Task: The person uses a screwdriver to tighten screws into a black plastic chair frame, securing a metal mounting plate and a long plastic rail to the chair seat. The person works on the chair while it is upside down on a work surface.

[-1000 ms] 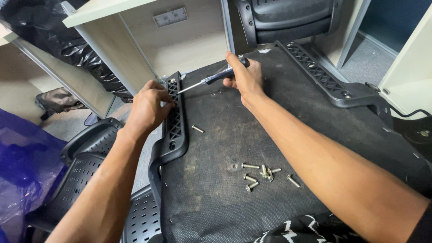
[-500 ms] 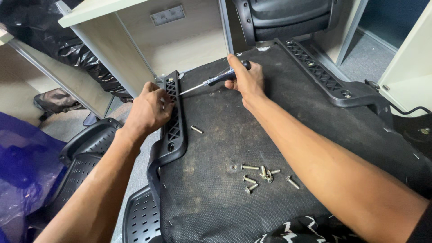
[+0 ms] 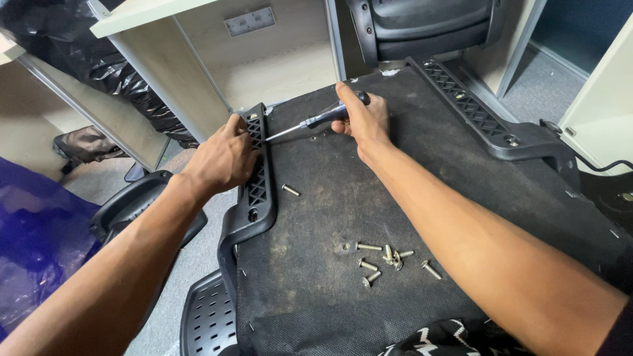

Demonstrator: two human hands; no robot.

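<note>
I am seeing my left hand [image 3: 224, 160] closing its fingers around the upper end of the black slotted armrest bracket [image 3: 256, 191], which is lying along the nine o'clock edge of the upturned chair seat [image 3: 369, 198]. My right hand [image 3: 363, 122] is curling into a fist around the dark handle of a screwdriver [image 3: 315, 121], at about twelve o'clock on the seat. The shaft is pointing toward nine o'clock, its tip just beside the bracket's top hole. Loose screws [image 3: 386, 257] are lying bunched on the seat's dark fabric underside near six o'clock, and a single screw [image 3: 291, 190] is resting just beside the bracket. A second bracket [image 3: 488, 122] is sitting along the two o'clock edge.
</note>
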